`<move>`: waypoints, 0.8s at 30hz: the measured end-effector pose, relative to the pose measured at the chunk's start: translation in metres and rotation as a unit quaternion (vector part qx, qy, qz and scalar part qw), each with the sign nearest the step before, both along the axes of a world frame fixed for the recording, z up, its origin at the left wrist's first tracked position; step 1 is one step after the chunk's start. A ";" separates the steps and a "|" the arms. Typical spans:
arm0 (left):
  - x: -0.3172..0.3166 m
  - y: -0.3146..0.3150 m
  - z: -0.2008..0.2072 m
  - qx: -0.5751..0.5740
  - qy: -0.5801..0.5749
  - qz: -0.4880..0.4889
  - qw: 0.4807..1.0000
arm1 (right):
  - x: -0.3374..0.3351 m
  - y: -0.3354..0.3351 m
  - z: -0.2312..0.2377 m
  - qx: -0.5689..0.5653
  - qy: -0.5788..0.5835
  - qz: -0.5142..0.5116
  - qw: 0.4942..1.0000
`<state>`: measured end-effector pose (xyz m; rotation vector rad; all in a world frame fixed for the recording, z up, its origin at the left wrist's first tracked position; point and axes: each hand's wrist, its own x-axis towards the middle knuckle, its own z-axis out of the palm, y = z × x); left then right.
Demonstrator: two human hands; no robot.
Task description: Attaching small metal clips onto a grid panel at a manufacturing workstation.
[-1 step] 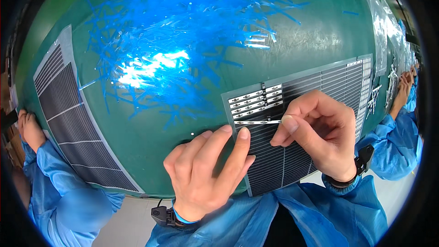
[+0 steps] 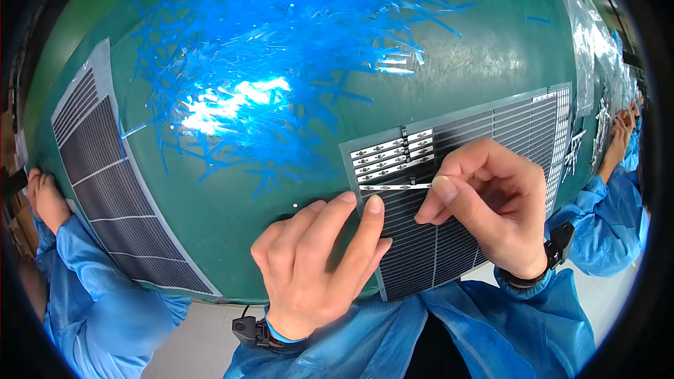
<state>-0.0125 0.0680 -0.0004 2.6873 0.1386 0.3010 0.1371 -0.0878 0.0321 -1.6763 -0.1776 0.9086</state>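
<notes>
Pinching right hand (image 2: pixel 495 207): thumb and forefinger close together on the right end of a narrow white strip (image 2: pixel 390 187), with the other fingers curled in; so small a hold at one end probably leaves the strip's length in view and easy to angle.
White strip: just nearer than the white rows (image 2: pixel 379 149) in the panel's far left corner; it runs slightly askew to them, perhaps because it is held at one end. Whether it lies flat, I cannot tell.
Left hand (image 2: pixel 316 260): palm down, fingers loosely spread, gripping nothing that shows; its forefinger is just beside the strip, seemingly to guide or steady it, though contact is unclear.
Dark panel (image 2: pixel 408 260): flat on the green desk (image 2: pixel 484 56) in front of the person, within reach of both hands; its parallel lines likely help keep the rows even.
Blue film pieces (image 2: pixel 281 42): heaped on the far left of the desk, apart from the panel, so they do not cover its rows.
Second panel (image 2: pixel 123 193): at the left, near a co-worker's hand (image 2: pixel 50 200), presumably placed for that person's reach.
</notes>
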 end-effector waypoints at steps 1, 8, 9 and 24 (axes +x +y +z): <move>0.001 0.000 -0.001 -0.001 0.000 -0.002 1.000 | 0.000 0.000 -0.001 0.000 -0.001 -0.003 1.000; 0.002 0.002 -0.004 0.044 0.000 -0.042 0.998 | -0.003 0.003 0.000 -0.019 -0.004 -0.032 0.999; 0.002 0.001 -0.004 0.044 0.003 -0.037 0.998 | -0.003 0.005 0.001 -0.027 -0.006 -0.034 0.999; 0.016 -0.044 0.009 0.127 0.068 0.066 0.987 | -0.004 0.003 -0.003 -0.100 -0.178 0.039 0.978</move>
